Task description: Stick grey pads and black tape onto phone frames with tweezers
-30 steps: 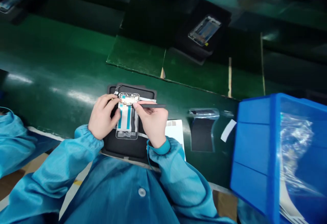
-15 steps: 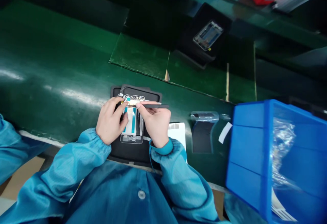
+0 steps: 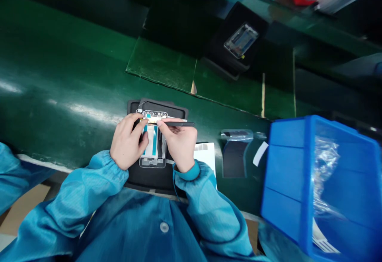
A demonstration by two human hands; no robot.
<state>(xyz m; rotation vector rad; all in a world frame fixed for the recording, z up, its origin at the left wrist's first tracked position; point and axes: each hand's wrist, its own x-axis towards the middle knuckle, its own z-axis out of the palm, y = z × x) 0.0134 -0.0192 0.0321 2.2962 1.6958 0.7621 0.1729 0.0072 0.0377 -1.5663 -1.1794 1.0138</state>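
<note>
An opened phone (image 3: 153, 162) lies with its inside facing up on a dark tray (image 3: 143, 178), showing a circuit board at its far end and a pale battery area with blue strips. My left hand (image 3: 127, 140) holds the phone's left side, its fingers bent over the edge and one fingertip by the board. Between the thumb and fingers of my right hand (image 3: 181, 140) are black tweezers (image 3: 183, 124), pointing left. Their tip is at the board, too small and covered to make out exactly.
At right stands a blue bin (image 3: 285, 174) with clear plastic bags (image 3: 325, 162). A dark sheet in film (image 3: 234, 158), a white strip (image 3: 260, 153) and a white paper (image 3: 209, 156) lie nearer. Another phone frame (image 3: 241, 40) rests on a black tray (image 3: 221, 51) farther back.
The whole view has shifted slightly. Both hands keep nearly the same place on the phone, with the tweezers still at the board.
</note>
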